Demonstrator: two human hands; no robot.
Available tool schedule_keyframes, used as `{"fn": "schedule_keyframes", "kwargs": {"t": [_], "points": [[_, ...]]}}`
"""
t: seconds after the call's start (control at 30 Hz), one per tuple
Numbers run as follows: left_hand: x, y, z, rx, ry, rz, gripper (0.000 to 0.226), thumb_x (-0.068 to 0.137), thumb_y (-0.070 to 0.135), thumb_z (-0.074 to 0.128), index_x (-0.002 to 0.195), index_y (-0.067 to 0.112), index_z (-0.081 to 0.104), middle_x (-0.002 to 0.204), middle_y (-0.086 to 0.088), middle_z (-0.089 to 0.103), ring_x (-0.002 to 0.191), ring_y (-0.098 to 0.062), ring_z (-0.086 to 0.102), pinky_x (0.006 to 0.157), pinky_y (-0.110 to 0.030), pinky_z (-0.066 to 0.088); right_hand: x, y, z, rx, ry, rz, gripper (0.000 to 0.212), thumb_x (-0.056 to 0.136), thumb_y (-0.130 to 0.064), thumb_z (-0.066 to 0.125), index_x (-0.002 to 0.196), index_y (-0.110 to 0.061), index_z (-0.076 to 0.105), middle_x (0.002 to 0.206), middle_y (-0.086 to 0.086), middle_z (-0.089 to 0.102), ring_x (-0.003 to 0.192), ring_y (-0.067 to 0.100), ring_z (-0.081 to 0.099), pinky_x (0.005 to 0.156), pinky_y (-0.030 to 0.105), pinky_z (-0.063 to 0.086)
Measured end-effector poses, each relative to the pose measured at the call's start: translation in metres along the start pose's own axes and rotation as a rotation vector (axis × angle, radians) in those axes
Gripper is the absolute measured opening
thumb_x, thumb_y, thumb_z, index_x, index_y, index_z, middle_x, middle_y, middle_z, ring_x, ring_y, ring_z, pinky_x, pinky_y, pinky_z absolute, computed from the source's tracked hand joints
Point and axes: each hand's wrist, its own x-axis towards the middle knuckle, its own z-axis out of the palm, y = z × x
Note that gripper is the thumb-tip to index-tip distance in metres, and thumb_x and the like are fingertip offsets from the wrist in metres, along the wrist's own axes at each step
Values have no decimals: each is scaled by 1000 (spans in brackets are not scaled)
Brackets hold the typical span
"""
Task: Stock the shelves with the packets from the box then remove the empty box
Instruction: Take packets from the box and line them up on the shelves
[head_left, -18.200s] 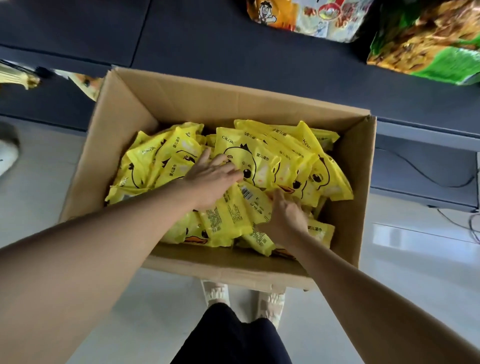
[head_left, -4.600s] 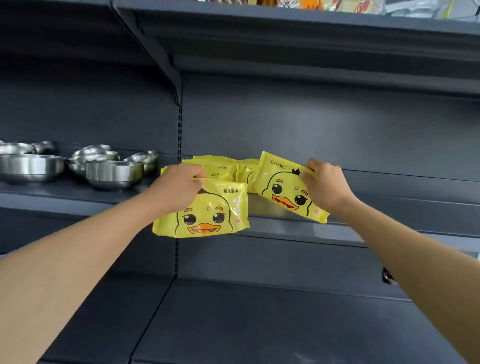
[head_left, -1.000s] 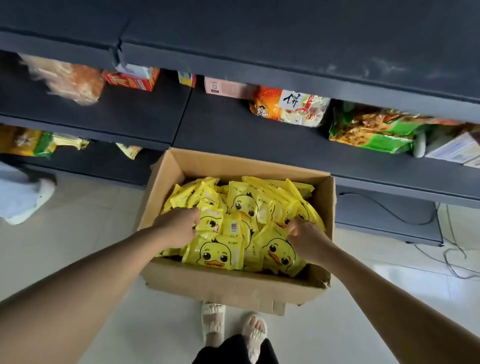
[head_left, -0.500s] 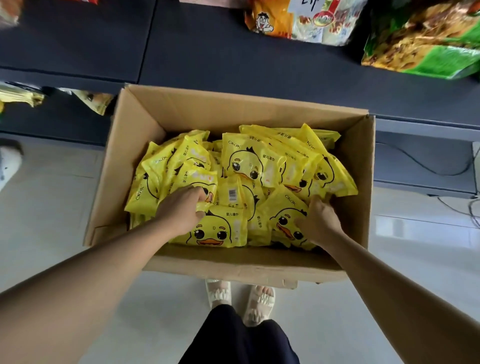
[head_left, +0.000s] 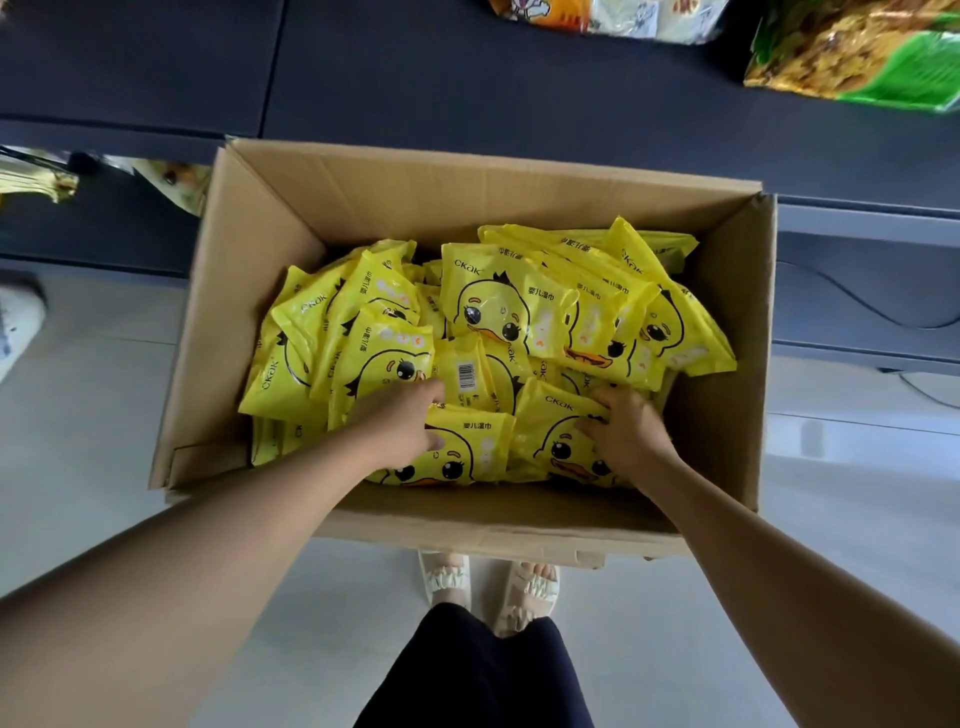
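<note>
A: Yellow duck packets (head_left: 498, 312), a heaped pile of them, fill the cardboard box (head_left: 727, 332) at the centre of the frame; the box stands on the pale floor (head_left: 104, 415), up against the dark shelf (head_left: 415, 67) that runs along the top.

B: Which two are being taken?

A: The two face-up ones at the near wall of the box. The left hand (head_left: 400, 426) is on the left packet (head_left: 467, 447), thumb over its upper edge and fingers curled round its left side. The right hand (head_left: 628, 431) has its fingers curled onto the right packet (head_left: 556, 436), gripping its right end.

B: How do they lie to the fingers?

A: Each packet stretches inward from its hand toward the middle of the box, long axis roughly across the frame, the two almost touching between the hands. Each hand is nearer its own packet, so I judge a straight lift upward suits both.

B: Any risk?

A: The neighbours overlap them, especially the barcode packet (head_left: 465, 374) just above the left hand; it may drag along.

B: And beyond the box?

A: Snack bags (head_left: 852, 57) lie on the shelf at upper right, and the person's sandalled feet (head_left: 488, 582) show below the box. The box looks far from empty.
</note>
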Motion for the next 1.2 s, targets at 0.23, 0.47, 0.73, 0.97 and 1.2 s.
{"fn": "schedule_keyframes", "kwargs": {"t": [0.23,0.47,0.73,0.97,1.2], "points": [[-28,-2,-23,-163,163,-38,52,90,32,61,138,21,45,139,-6,51,120,-26,52,90,-31,43,-25,-14,-26,93,117,-112,15,89,-10,60,97,0,66,80,12,62,70,23,52,55,26,34],[-78,1,-88,-362,323,-12,44,95,30,53,135,11,49,135,-12,53,120,-28,52,94,-34,44,-64,-63,-91,79,220,-215,31,94,-21,55,118,-2,61,112,16,65,88,25,56,69,20,34],[-170,13,-212,-338,629,185,15,97,28,45,89,15,50,75,-4,56,77,-33,54,68,-40,44,-149,-161,-205,29,399,-357,19,97,-20,48,103,-5,58,77,7,54,58,20,46,44,17,32],[-255,38,-322,-238,815,237,12,98,26,42,87,20,43,74,-2,50,77,-29,49,65,-35,40,-236,-242,-301,-55,546,-488,18,98,-20,46,85,-7,51,73,9,52,66,28,44,51,31,30],[-329,59,-408,-183,964,319,14,98,25,42,90,18,50,75,1,52,74,-26,50,64,-34,40,-315,-301,-375,-111,756,-610,25,98,-19,44,97,3,54,83,19,58,61,24,44,50,32,30]]}}
